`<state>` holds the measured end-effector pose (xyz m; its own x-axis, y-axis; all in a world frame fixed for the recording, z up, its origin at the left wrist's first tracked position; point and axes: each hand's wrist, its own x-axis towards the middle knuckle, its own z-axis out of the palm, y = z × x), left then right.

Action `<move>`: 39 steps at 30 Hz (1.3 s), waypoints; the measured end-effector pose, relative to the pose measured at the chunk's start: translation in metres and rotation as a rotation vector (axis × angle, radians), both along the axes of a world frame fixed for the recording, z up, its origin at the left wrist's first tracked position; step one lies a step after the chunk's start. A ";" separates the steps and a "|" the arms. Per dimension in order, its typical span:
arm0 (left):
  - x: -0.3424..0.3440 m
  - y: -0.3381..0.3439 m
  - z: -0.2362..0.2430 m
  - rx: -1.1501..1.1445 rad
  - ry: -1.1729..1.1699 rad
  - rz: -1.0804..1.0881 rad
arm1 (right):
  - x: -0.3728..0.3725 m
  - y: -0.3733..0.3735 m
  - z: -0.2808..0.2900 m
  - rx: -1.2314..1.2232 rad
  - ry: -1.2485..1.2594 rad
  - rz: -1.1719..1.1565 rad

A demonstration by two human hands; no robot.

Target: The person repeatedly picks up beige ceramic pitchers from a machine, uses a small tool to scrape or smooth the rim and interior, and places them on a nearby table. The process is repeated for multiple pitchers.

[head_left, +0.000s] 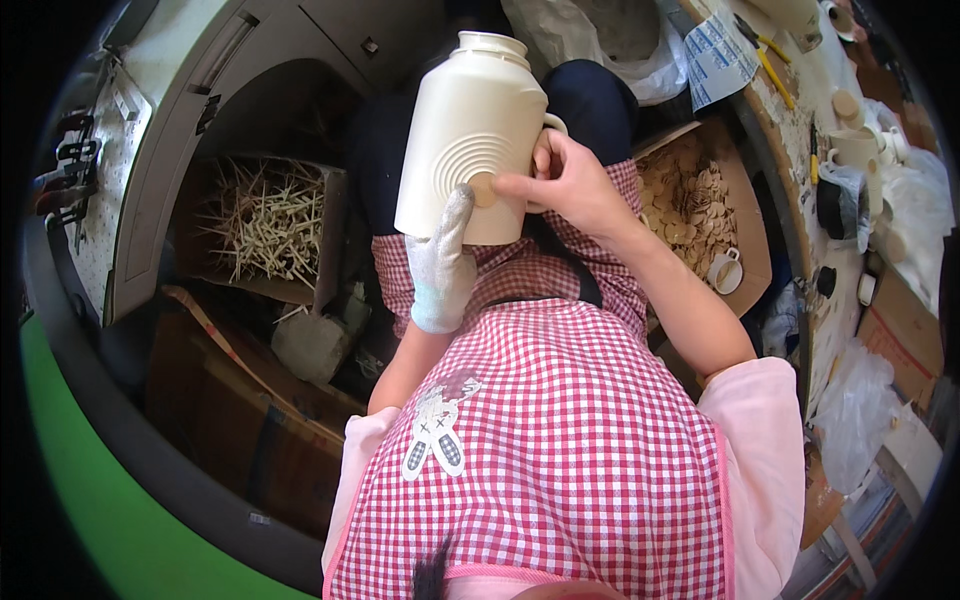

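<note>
Checked cloth of our apron (pixel 560 400) is filling the space nearest the camera, probably sparing our clothes from scraps. Beyond it, we are holding a cream jug (pixel 470 100) over our legs (pixel 592 95), its neck (pixel 492 45) pointing away from us. We are turning its front upward, seemingly so that the raised rings (pixel 470 155) are facing our eyes.

Our gloved left grip (pixel 445 265) is clasping the jug at its base end: the thumb is pressing on the front, beside a tan disc (pixel 484 189), and the other fingers are hiding from view, presumably supporting the back. Our bare right grip (pixel 575 185) is reaching from the side of the handle (pixel 556 122), its thumb touching the disc. Its fingers are curling close to the handle, but we cannot tell whether they are closing on it. Bare skin is perhaps giving us a finer feel for the small piece.

On our right, a box (pixel 762 215) is holding many tan pieces (pixel 690 190) and a white cup (pixel 727 268), likely for easy reach. On our left, another carton (pixel 333 230) is containing thin sticks (pixel 265 225); its walls are probably preventing scatter. Yellow-handled pliers (pixel 775 78) are lying on the desk (pixel 800 130), seemingly handy too.
</note>
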<state>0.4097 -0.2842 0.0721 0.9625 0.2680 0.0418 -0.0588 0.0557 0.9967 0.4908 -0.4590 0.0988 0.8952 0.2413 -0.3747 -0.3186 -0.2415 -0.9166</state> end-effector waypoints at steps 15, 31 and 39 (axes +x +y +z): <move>0.034 -0.040 0.031 -0.066 0.247 0.162 | 0.051 -0.125 0.042 -0.431 -0.641 -0.138; 0.041 -0.021 0.028 -0.641 0.393 -0.070 | 0.145 -0.457 0.042 -0.699 -0.327 -0.661; 0.041 -0.027 0.038 -0.281 0.322 -0.120 | -0.009 -0.099 0.051 0.304 0.181 0.098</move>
<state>0.4503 -0.3110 0.1097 0.9395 0.1121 -0.3238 0.2755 0.3148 0.9083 0.4814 -0.5583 0.1502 0.7878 0.4474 -0.4233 -0.4714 -0.0042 -0.8819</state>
